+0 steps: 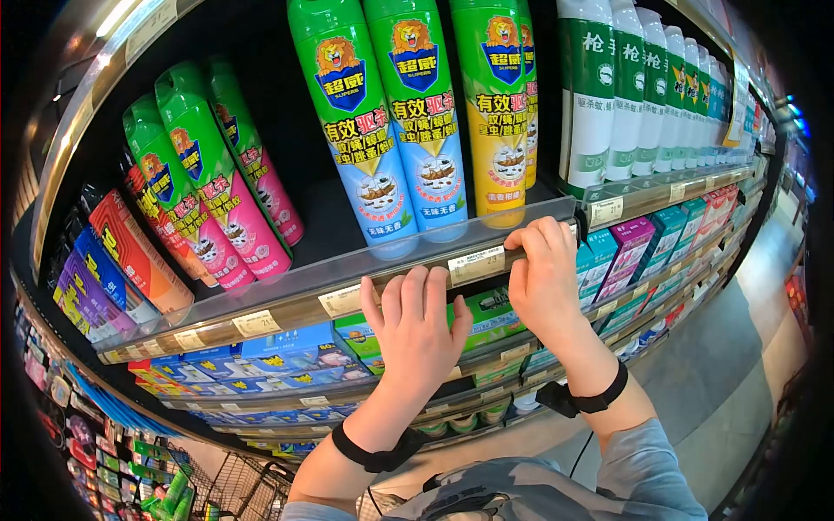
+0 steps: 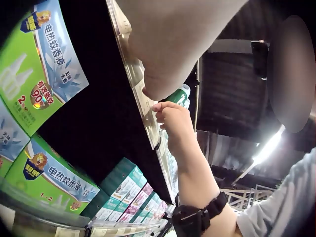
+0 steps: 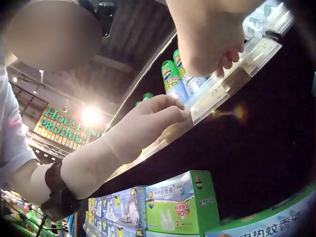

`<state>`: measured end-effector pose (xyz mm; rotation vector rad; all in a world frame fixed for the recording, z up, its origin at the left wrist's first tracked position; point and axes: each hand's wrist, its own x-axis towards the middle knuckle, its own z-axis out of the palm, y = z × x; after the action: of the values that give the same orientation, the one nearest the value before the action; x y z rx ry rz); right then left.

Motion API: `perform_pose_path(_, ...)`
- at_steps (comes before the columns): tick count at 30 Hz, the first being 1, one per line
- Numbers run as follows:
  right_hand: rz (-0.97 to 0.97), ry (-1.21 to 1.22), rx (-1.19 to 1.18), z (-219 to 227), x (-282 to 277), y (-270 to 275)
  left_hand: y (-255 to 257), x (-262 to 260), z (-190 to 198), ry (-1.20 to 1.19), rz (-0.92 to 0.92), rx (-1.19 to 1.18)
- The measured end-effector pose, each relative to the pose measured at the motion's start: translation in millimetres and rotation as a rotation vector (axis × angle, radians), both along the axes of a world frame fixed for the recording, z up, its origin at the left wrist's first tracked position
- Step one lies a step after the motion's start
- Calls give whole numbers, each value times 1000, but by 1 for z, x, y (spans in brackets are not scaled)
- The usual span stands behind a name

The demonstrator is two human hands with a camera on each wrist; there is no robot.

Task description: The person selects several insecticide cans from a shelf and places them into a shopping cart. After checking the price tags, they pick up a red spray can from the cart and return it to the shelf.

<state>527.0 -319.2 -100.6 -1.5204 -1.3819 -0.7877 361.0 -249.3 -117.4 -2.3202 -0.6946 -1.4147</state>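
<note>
Both hands are at the front edge of a store shelf, along its price label strip (image 1: 400,291). My left hand (image 1: 415,319) touches the strip, fingers extended upward and thumb apart to the right. To its right, my right hand (image 1: 546,278) curls its fingers on the strip's clear lip, beside a price tag (image 1: 478,266) marked 23. In the right wrist view the left hand (image 3: 153,118) has its fingertips at that tag's end. Just behind the lip stand a blue-and-green insecticide spray can (image 1: 360,156) and a yellow-and-green spray can (image 1: 499,156).
Pink-and-green spray cans (image 1: 230,200) lean on the left. White-and-green cans (image 1: 586,104) line the right shelf. Below are green mosquito-liquid boxes (image 3: 173,207) and blue boxes (image 1: 291,347). A wire cart (image 1: 243,482) stands at lower left.
</note>
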Motion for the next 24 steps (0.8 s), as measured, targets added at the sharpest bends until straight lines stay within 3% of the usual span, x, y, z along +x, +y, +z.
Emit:
perform_pose_path(21,250,74,-63,4,-40,11,-8,-6,-15,3,122,37)
perform_pose_path(24,193,73,6,3,-37,7,-8,-5,-16,-16,121,15)
